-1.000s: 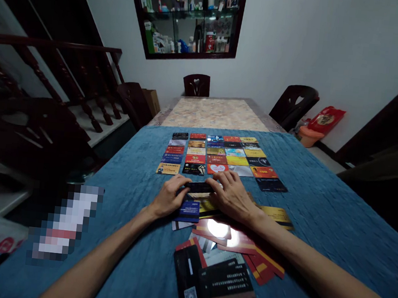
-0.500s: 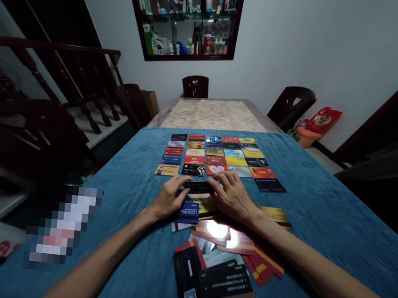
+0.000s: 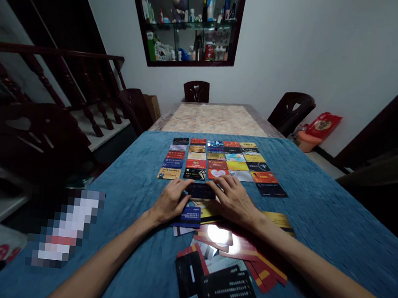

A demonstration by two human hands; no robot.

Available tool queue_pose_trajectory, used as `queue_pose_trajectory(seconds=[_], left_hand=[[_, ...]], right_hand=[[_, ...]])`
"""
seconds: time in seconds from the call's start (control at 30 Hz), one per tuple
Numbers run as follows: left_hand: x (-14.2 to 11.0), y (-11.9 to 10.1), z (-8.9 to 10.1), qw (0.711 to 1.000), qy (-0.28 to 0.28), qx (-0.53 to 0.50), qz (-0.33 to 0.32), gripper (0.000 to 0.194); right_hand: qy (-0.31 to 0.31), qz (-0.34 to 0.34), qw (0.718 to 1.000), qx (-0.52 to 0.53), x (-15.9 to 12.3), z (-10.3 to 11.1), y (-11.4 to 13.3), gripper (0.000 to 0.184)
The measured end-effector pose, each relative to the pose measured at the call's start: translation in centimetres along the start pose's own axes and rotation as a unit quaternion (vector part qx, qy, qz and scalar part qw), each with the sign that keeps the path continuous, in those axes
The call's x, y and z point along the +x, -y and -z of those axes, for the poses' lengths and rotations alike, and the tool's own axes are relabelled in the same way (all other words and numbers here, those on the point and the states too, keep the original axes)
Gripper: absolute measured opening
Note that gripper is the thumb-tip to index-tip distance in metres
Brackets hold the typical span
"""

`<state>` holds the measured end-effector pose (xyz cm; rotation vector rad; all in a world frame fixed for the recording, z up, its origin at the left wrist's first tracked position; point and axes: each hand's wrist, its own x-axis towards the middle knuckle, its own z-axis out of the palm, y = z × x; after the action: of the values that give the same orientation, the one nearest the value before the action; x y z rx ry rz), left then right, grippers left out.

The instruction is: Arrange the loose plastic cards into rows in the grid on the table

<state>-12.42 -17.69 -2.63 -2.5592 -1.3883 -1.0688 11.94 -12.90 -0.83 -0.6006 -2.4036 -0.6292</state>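
Observation:
A dark blue card (image 3: 201, 191) is held by its two short ends between my hands, tilted so that its face shows. My left hand (image 3: 170, 198) pinches the left end with thumb and fingers. On the right end, my right hand (image 3: 234, 199) grips with its thumb and index finger, the other fingers bent above. Beyond them lie several cards in rows, among them a black card with a white pattern (image 3: 195, 174) and a heart card (image 3: 217, 173). Below my hands are a blue card (image 3: 187, 216) and a yellow card (image 3: 209, 214), partly covered.
Loose cards overlap near me, with black cards (image 3: 230, 290) on top and red cards (image 3: 268, 267) at the right. A gold card (image 3: 279, 220) lies beside my right forearm. The blue cloth (image 3: 325, 228) covers the table's near part. Chairs (image 3: 291, 112) stand around it.
The dark blue card has tilted so more of its face shows. Both hands keep their hold on its ends. The whole view has shifted slightly downward.

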Motion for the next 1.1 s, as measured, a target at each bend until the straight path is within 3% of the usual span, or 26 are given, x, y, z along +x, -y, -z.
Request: queue_pose_trajectory(seconds=[0.37,0.6,0.77,1.1], left_hand=[[0.6,0.1,1.0,0.994,0.031,0.098,-0.042,0.057],[1.8,1.1,3.0,0.993,0.06,0.094,-0.031,0.06],[2.5,2.7,4.8,0.993,0.093,0.07,0.012,0.056],[5.1,7.2,6.9,0.994,0.083,0.037,0.066,0.04]], right_hand=[[0.038,-0.001,0.999,0.033,1.0,-0.2,-0.9,0.036],[0.042,0.012,0.997,0.067,2.4,-1.0,-1.6,0.043],[0.048,-0.004,0.993,0.108,4.1,-2.1,-1.9,0.044],[0.097,-0.043,0.98,0.167,10.0,-4.8,-3.3,0.04]])
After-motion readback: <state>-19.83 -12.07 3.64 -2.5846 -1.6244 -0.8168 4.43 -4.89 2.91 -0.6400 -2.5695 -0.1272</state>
